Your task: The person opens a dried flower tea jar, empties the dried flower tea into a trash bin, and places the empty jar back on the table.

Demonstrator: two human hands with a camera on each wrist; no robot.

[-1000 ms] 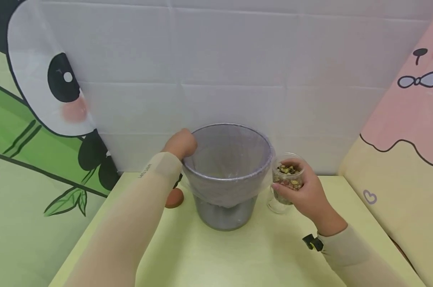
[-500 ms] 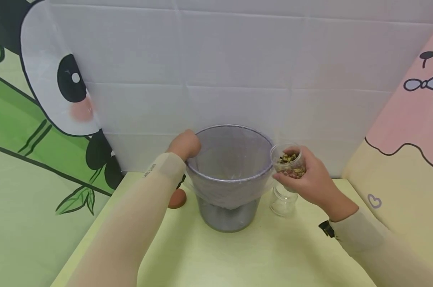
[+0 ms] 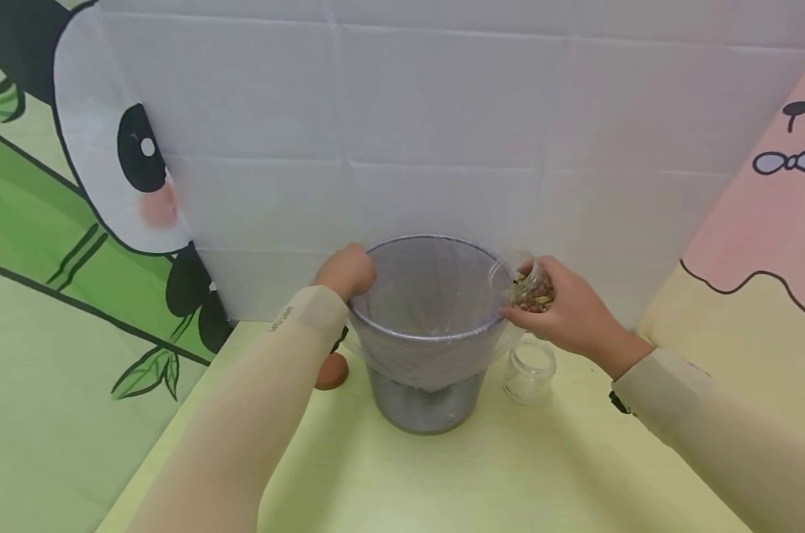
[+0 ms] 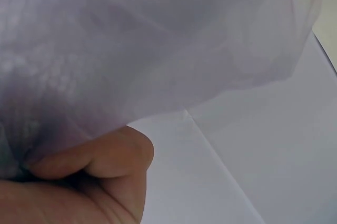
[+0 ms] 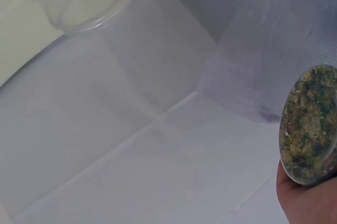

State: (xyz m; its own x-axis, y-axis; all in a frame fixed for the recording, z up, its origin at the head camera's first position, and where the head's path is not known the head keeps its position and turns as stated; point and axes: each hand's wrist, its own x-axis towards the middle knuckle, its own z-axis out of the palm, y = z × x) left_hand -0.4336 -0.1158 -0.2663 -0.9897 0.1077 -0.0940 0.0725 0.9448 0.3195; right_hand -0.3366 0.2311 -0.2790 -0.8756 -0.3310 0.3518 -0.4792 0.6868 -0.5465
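A grey trash can [image 3: 425, 411] stands on the table, lined with a thin clear plastic bag [image 3: 429, 359] folded over its rim. My left hand [image 3: 349, 270] grips the bag and rim at the can's left; in the left wrist view its curled fingers [image 4: 113, 153] lie against the bag. My right hand [image 3: 575, 314] holds a clear jar [image 3: 535, 292] of dried flower-like bits, coloured yellow, green and reddish. The jar tips left, its mouth over the can's right rim and its contents still inside. Through its base, the right wrist view shows the packed dried bits [image 5: 310, 129].
An uncovered clear jar [image 3: 530, 374] stands on the table [image 3: 482, 488] just right of the can. A rounded reddish-brown thing [image 3: 332, 371] sits left of the can, partly behind my left forearm. A white wall covering [image 3: 442, 96] rises close behind.
My right hand has brought the jar left and up to the can's rim, tilting it further. The other jar now shows fully beneath it. My left hand keeps its place on the rim.
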